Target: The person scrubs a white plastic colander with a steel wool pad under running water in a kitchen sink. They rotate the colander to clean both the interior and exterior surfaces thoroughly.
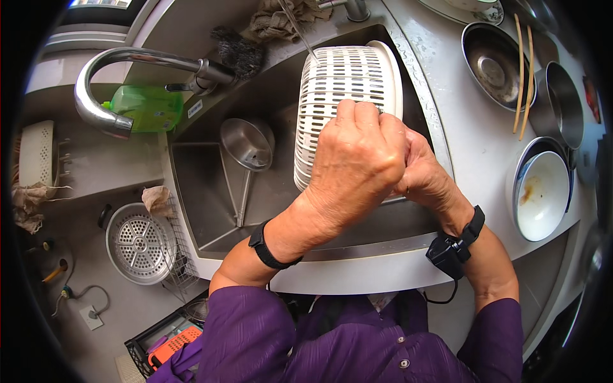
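Observation:
A white plastic basket (pixel 342 74) with slotted walls lies tilted on its side in the stainless steel sink (pixel 282 191). A thin stream of water (pixel 299 28) falls onto its upper wall. My left hand (pixel 359 153), fingers curled, is in front of the basket's slotted side. Partly behind it, my right hand (pixel 424 167) is beside the basket's rim, close against the left. The right fingers are mostly hidden, and what either hand grips cannot be seen. A small green bit (pixel 380 110) shows by the left fingertips. Each wrist wears a black band.
A steel ladle-like vessel (pixel 247 143) is in the sink's left part. A curved faucet (pixel 103 86) arches beside a green bottle (pixel 146 107). On the right counter are a dark pan (pixel 491 67), chopsticks (pixel 521 72), a metal pot (pixel 560 105) and a stained white bowl (pixel 543 196).

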### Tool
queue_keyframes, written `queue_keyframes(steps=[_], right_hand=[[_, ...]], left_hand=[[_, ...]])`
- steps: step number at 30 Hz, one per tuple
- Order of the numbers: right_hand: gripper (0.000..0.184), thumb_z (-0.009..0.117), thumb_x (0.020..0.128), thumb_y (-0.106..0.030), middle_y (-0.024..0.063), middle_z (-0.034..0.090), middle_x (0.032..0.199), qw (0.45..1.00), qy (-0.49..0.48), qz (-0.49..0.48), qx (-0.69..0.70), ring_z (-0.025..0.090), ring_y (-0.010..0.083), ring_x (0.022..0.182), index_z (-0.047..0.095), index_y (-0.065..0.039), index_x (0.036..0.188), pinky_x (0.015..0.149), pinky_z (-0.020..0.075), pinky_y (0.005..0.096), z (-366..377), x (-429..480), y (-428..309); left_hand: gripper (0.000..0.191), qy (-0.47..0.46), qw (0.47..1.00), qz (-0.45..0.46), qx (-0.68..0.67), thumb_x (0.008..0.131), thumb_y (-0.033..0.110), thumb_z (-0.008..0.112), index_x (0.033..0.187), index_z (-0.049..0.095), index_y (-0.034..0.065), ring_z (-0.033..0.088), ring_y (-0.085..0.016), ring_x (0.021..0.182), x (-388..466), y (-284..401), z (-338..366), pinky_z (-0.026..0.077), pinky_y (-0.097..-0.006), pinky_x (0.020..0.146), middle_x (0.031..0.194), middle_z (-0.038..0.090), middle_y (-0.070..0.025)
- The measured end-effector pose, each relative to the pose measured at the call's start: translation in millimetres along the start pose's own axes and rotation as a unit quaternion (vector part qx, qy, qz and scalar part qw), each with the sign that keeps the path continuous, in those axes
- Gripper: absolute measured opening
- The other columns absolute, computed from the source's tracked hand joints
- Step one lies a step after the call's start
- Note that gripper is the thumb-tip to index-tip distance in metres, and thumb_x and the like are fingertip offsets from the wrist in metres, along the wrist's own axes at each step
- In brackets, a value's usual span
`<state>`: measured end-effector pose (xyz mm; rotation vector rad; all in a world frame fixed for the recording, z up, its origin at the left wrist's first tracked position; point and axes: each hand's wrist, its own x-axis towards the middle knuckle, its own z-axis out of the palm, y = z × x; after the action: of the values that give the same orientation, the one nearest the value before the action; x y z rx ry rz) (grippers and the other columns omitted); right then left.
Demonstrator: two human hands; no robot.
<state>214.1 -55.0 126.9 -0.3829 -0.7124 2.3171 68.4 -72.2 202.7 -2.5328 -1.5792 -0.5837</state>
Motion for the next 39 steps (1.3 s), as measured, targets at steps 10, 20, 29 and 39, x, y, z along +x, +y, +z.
queue_keyframes(steps=[10,20,29,39], right_hand=[[0.096,0.083,0.058,0.008,0.0066,0.058,0.134,0.999,0.005,0.028,0.016,0.055,0.0160,0.123,0.041,-0.002,0.144,0.109,0.0434,0.0341,-3,-1,-2],[0.097,0.083,0.060,0.005,0.0083,0.057,0.136,0.999,0.005,0.042,0.001,0.056,0.0188,0.124,0.040,-0.003,0.146,0.111,0.0418,0.0353,1,0,-4],[0.095,0.083,0.060,0.005,0.0044,0.059,0.130,0.998,-0.003,0.034,-0.044,0.055,0.0151,0.121,0.042,-0.005,0.144,0.106,0.0453,0.0340,-1,-2,-4],[0.084,0.080,0.063,0.008,0.0057,0.062,0.123,0.998,-0.023,0.046,-0.040,0.059,0.0150,0.114,0.046,-0.006,0.139,0.103,0.0475,0.0336,-1,-1,-7]], left_hand=[[0.027,0.004,0.998,-0.057,-0.007,0.062,-0.003,0.065,0.088,0.061,0.0016,0.056,-0.034,0.074,-11,-4,-7,0.049,-0.0438,0.063,0.080,0.055,-0.0146],[0.026,0.029,0.996,-0.080,0.040,0.061,-0.007,0.063,0.086,0.060,0.0004,0.055,-0.033,0.073,-20,-25,-17,0.047,-0.0422,0.061,0.077,0.055,-0.0135],[0.034,-0.002,0.986,0.005,-0.168,0.058,-0.007,0.069,0.091,0.064,-0.0013,0.060,-0.032,0.073,-9,-2,-23,0.049,-0.0408,0.063,0.085,0.061,-0.0153],[0.024,0.011,0.998,0.039,-0.047,0.063,-0.001,0.067,0.086,0.061,0.0017,0.057,-0.033,0.072,23,-23,3,0.048,-0.0419,0.061,0.079,0.055,-0.0132]])
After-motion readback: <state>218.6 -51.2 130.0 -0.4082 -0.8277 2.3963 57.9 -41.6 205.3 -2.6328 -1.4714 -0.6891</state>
